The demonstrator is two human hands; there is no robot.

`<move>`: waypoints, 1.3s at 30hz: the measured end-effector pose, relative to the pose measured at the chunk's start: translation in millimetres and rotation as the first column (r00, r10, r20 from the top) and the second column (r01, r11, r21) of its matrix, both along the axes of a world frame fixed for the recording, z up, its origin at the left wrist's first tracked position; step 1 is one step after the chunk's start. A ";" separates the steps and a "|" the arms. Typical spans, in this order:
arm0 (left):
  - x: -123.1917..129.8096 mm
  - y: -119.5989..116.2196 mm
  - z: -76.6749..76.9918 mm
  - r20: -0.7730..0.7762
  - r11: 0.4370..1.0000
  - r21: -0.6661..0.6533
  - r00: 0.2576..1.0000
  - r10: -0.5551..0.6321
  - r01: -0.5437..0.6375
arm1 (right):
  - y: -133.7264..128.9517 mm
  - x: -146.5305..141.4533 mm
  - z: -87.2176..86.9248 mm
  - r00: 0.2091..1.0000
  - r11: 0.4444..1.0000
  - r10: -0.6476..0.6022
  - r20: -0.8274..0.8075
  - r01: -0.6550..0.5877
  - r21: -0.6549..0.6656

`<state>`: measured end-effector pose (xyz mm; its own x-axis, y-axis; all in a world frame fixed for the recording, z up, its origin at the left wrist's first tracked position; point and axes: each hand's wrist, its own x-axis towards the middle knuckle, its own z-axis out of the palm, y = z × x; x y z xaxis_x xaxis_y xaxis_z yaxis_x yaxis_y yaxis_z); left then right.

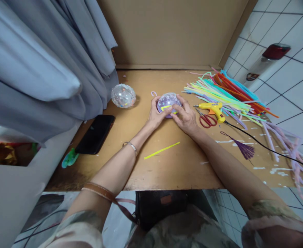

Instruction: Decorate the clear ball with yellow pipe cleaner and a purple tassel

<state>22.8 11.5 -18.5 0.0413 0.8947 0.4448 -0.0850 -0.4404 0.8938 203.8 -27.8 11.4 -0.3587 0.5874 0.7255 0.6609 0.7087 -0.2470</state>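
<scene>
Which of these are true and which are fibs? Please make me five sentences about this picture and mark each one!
1. The left hand and right hand both touch the see-through purple ball. True.
2. The yellow plastic glue gun lies to the left of both hands. False: it lies to their right, by the red-handled metal scissors.
3. A thin, bright yellow strip lies on the brown wooden table between the forearms. True.
4. The shiny silver bangle is on the right arm. False: it is on the left arm.
5. The flat black phone lies to the left of the left forearm. True.
</scene>
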 end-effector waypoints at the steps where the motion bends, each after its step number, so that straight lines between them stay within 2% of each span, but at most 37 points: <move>1: 0.5 -0.1 -0.3 -0.002 1.000 0.000 1.000 0.007 -0.007 | -0.3 -0.4 0.3 1.000 1.000 -0.005 -0.001 0.005 0.003; 12: 0.6 -3.7 2.0 -0.041 1.000 -0.009 0.999 -0.010 0.009 | -0.2 -2.8 0.7 0.998 1.000 -0.002 -0.062 0.002 0.006; 20: 1.7 -10.6 7.9 -0.010 0.994 -0.108 1.000 0.016 -0.017 | -6.9 -10.0 5.7 0.996 0.999 -0.027 -0.085 0.028 0.015; 25: 7.8 -18.5 13.7 0.058 0.996 -0.088 0.998 0.015 -0.010 | -11.6 -16.0 9.0 0.991 0.998 -0.017 -0.133 0.024 0.050; 32: 8.1 -20.2 16.0 0.055 0.996 -0.086 0.998 0.027 -0.022 | -14.0 -20.7 10.6 0.984 0.999 -0.023 -0.176 0.031 0.040; 39: 13.4 -30.8 27.8 0.261 0.987 -0.155 0.963 0.074 -0.034 | -14.5 -23.0 14.4 0.979 0.997 0.014 -0.203 0.002 0.077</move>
<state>36.2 -19.3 9.3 -0.1099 0.9489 0.2957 -0.3074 -0.3154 0.8978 180.8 -42.3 25.9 -0.2024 0.5259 0.8261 0.5979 0.7344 -0.3211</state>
